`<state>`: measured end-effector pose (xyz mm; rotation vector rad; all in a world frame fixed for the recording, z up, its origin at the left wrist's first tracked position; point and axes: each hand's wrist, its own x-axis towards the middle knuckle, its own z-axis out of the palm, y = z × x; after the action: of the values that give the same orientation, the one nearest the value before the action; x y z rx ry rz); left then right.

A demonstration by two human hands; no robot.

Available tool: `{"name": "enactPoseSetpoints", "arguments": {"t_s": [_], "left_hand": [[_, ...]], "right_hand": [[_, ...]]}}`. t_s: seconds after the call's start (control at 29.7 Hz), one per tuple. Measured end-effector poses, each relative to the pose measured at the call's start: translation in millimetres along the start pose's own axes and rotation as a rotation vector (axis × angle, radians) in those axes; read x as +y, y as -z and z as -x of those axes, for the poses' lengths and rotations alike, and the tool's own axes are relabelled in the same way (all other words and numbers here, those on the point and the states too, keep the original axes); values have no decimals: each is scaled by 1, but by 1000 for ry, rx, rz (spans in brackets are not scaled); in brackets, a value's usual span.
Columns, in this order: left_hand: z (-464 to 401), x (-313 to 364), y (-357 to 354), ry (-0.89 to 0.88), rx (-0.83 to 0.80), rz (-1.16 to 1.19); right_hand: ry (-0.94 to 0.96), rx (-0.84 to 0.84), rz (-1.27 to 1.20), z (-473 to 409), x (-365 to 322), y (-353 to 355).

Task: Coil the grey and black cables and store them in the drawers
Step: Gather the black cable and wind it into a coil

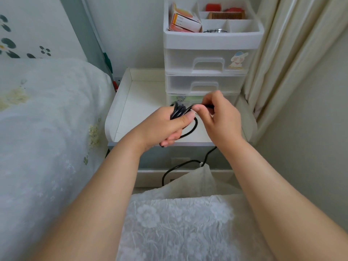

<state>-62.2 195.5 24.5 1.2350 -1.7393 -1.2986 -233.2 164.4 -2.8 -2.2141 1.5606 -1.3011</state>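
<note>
Black cable (179, 110) mid-coil, above counter (131, 102).
Left hand (165, 127) grip curled around coiled loops, bundle poking out top of fist. Right hand (218, 113) pinches cable end just right of bundle; slack hangs below toward floor. Drawers (205, 72) behind, closed.

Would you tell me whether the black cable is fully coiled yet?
Partly: the left hand grips loops of the black cable, but a tail hangs down.

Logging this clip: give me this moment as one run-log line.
step: coiling black cable | left hand: grips coil | right hand: pinches strand | tail: hangs below nightstand edge | drawers: closed
</note>
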Motion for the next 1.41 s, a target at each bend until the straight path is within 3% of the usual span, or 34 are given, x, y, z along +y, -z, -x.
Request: {"name": "enactPoseSetpoints", "arguments": {"t_s": [0.2, 0.34, 0.51, 0.57, 0.67, 0.71, 0.81, 0.98, 1.04, 1.18, 1.28, 1.41], "left_hand": [[6, 3, -4, 19, -9, 208], [4, 6, 1, 50, 6, 524], [-2, 7, 9, -4, 117, 997], [-5, 5, 12, -33, 213, 1133], [-9, 5, 14, -70, 370, 1315], [-9, 5, 15, -78, 428, 1368], [-11, 4, 18, -93, 641, 1485], [-11, 2, 28, -172, 866, 1519], [-10, 2, 33, -186, 921, 1508], [-8, 2, 43, -240, 989, 1488], [-5, 1, 51, -251, 1005, 1498], [-4, 4, 49, -245, 1026, 1347]], "right_hand": [[-202, -218, -392, -10, 22, -11], [-316, -335, -668, -14, 26, -13], [-545, -877, -644, -6, 40, -19], [-550, -802, -530, -4, 43, -26], [-493, -428, -395, -5, 41, -37], [-472, -390, -377, -3, 39, -41], [-386, -514, -342, 11, 28, -54], [-472, -977, -512, 32, 16, -59], [-462, -918, -464, 35, 14, -61], [-440, -479, -466, 27, 0, -53], [-351, -521, -395, 29, -15, -43], [-108, -531, -56, 33, -40, -37]]}}
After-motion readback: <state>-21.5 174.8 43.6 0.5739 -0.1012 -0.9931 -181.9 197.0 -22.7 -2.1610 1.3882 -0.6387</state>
